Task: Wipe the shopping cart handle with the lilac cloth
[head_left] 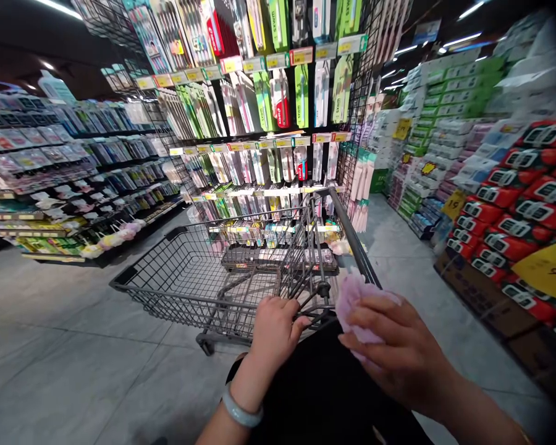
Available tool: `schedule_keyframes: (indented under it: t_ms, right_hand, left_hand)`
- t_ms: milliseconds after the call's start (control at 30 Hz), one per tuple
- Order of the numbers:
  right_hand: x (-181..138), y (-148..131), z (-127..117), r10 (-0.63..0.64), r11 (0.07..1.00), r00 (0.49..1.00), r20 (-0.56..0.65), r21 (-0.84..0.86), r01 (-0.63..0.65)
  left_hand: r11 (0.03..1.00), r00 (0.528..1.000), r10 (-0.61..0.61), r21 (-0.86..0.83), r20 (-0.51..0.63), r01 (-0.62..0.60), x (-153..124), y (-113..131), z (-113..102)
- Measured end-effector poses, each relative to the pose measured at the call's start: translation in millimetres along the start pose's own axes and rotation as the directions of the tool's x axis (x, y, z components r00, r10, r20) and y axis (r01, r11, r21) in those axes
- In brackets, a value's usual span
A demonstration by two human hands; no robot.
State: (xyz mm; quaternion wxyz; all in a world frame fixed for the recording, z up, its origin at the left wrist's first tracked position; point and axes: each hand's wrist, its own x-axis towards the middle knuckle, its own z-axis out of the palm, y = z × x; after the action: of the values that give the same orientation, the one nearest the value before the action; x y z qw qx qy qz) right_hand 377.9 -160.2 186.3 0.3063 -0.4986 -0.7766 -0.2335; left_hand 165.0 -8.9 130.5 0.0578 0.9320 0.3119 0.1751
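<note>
My left hand (274, 326) is closed over the near side rim of a dark wire shopping cart (185, 298), thumb pointing right. A pale bracelet circles that wrist. In my right hand (391, 346) is a crumpled light purple cloth (352, 306), bunched between the fingers and thumb next to the cart's handle (352, 238). The cart stands sideways in front of me, and its wire basket shows no goods. Part of the cloth is hidden behind my fingers.
Ahead stands a wire rack of packaged toothbrushes (301, 96). Stocked shelves (74, 167) line the left side. At right are stacked red packs (505, 228) with a yellow price sign (549, 271). Grey floor (120, 364) runs around the cart.
</note>
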Motion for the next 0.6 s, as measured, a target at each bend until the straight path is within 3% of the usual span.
schedule_keyframes:
  t_ms: [100, 167, 233, 367, 433, 533, 600]
  right_hand:
    - [4.2, 8.7, -2.9, 0.05, 0.983, 0.996, -0.076, 0.179, -0.035]
    - [11.4, 12.1, -4.5, 0.173, 0.944, 0.974, -0.15, 0.307, -0.12]
    - [20.6, 9.8, -6.2, 0.22, 0.899, 0.966, -0.139, 0.414, -0.145]
    - [35.0, 6.6, -7.1, 0.03, 0.831, 0.999, 0.033, 0.554, -0.043]
    - [38.1, 15.3, -4.5, 0.014, 0.828, 1.0, 0.024, 0.56, -0.025]
    - [40.0, 28.3, 0.1, 0.151, 0.873, 0.985, -0.087, 0.479, -0.091]
    - [40.6, 28.1, 1.3, 0.166, 0.865, 0.984, -0.072, 0.489, -0.11]
  left_hand:
    - [0.995, 0.999, -0.028, -0.097, -0.033, 0.024, -11.1, -5.5, -5.4]
    - [0.983, 0.991, -0.049, -0.184, -0.122, 0.026, -16.8, -1.8, -11.9]
    - [0.967, 0.972, -0.021, -0.252, -0.232, -0.039, -19.4, 9.5, -20.0]
    - [0.895, 0.912, 0.168, -0.331, -0.375, -0.301, -13.4, 42.8, -31.9]
    - [0.862, 0.901, 0.193, -0.372, -0.389, -0.345, -7.0, 55.2, -32.7]
    - [0.849, 0.905, 0.191, -0.399, -0.381, -0.347, 0.3, 61.8, -29.3]
    - [0.848, 0.892, 0.195, -0.388, -0.407, -0.362, 1.3, 60.3, -26.6]
